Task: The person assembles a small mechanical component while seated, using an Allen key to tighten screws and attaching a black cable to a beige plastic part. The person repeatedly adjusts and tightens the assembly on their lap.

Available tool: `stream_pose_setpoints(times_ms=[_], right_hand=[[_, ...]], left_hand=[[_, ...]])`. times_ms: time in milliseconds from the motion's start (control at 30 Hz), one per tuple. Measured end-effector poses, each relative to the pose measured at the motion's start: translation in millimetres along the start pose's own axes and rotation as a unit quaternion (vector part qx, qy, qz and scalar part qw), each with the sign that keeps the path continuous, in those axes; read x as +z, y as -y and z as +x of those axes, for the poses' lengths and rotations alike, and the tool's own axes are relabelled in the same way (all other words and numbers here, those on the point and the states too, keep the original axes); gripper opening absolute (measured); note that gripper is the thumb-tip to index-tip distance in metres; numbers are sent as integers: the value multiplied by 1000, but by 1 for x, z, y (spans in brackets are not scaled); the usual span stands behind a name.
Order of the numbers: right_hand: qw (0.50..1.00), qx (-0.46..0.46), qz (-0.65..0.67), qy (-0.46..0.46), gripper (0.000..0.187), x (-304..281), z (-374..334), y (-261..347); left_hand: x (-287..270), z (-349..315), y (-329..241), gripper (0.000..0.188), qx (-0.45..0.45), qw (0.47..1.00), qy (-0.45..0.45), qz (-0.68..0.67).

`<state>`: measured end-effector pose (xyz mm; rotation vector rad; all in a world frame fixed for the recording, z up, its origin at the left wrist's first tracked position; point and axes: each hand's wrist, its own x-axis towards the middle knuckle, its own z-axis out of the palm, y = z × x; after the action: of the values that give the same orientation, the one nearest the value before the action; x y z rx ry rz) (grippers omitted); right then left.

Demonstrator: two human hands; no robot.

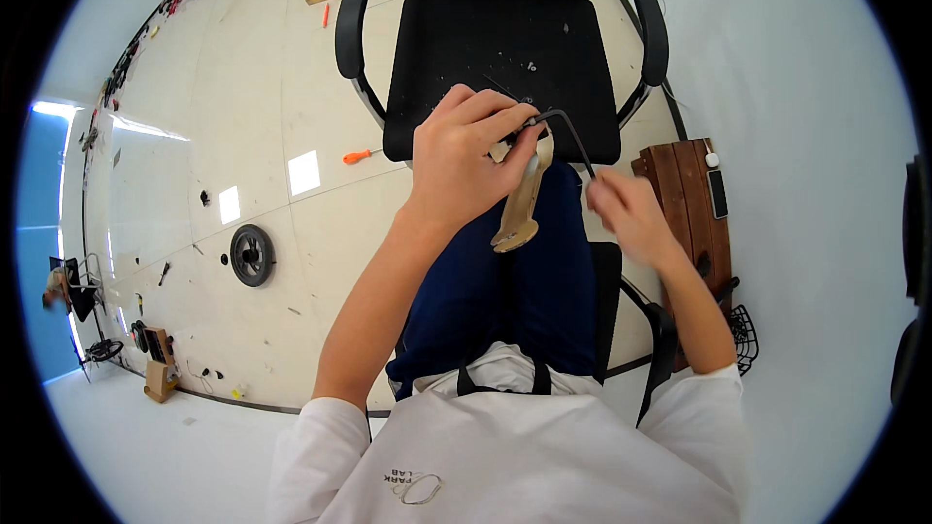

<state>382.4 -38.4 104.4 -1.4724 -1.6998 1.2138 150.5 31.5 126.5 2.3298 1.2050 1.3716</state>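
Observation:
My left hand is closed around the upper end of a long tan part with a wide flared lower end, held above my lap. A dark L-shaped hex key has its short end at the top of this part, beside my left fingertips. On the right, my right hand, a little blurred, grips the lower end of the key's long arm. Just beyond my hands is the black seat of an office chair, with small metal bits lying on it. My left fingers hide where key and part meet.
An orange-handled screwdriver and a black wheel lie on the tiled floor to the left. At right stands a brown wooden bench with a phone on its edge. The chair's armrests flank the seat.

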Motion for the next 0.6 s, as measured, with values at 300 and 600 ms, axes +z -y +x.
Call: stream_pose_setpoints(times_ms=[300, 600], right_hand=[[838, -382, -365, -139, 21, -17, -16, 100], [895, -361, -262, -8, 8, -50, 180, 115]], left_hand=[[7, 0, -5, 14, 24, 1000, 11, 3], [6, 4, -10, 14, 23, 999, 30, -3]])
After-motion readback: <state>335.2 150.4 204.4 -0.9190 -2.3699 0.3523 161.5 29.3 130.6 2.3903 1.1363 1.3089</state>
